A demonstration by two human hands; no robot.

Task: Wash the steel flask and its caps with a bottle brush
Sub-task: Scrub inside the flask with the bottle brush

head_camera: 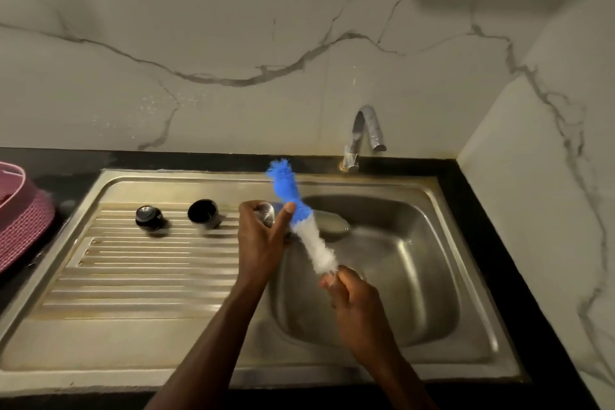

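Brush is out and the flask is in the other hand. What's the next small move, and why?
Probably tip the brush down and feed its blue end into the flask mouth. The left hand grips the flask at the basin's edge, the right hand holds the brush handle, and the bristles sit outside, pointing towards the wall.

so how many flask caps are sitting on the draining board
2: a dark cap toward the left of the draining board, and a black cup-shaped cap just right of it. None seems hidden.
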